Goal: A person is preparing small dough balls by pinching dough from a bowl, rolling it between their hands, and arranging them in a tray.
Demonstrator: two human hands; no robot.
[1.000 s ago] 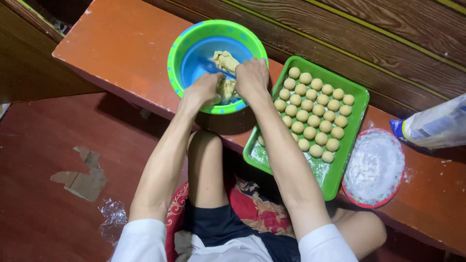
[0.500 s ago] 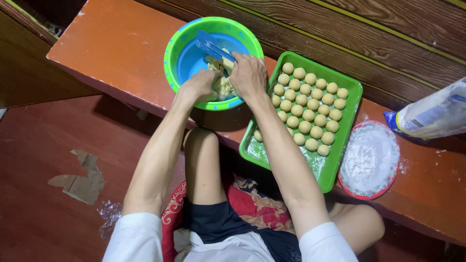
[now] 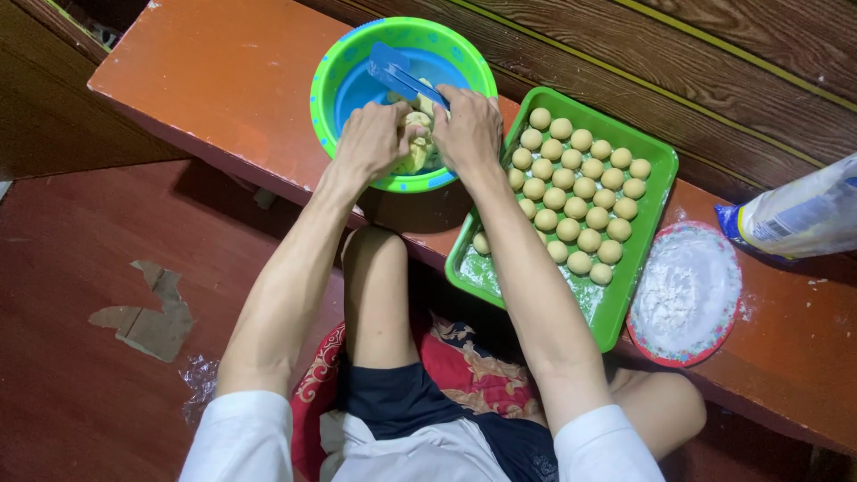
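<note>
While both my hands work inside the bowl, entries as follows.

Left hand [image 3: 373, 138]: curled over the near rim of the green bowl [image 3: 332, 67], fingers bent and pressed together onto the dough lump [image 3: 413, 152]; it sat a little lower on the rim a second ago.

Right hand [image 3: 466, 129]: fingers closed down on the same dough from the tray side, thumb tucked; I cannot tell how much dough is pinched under them.

Change: a blue scraper [image 3: 400, 75] now shows plainly, lying slanted across the blue inside of the bowl, its near end just beside my right knuckles. A second ago only a sliver of it showed; the dough then lay more exposed, now my hands cover most of it.

Reading: I judge that I am gathering and pinching off dough, not yet rolling.

Dough location: inside the bowl, at its near side, under both hands.

Tray [image 3: 656, 156]: green, touching the bowl's right side, holding rows of dough balls [image 3: 571, 192]; near end bare and floured.

Plate of flour [image 3: 686, 290]: right of the tray.

Flour bag [image 3: 799, 214]: far right, lying on the bench [image 3: 223, 71].
</note>
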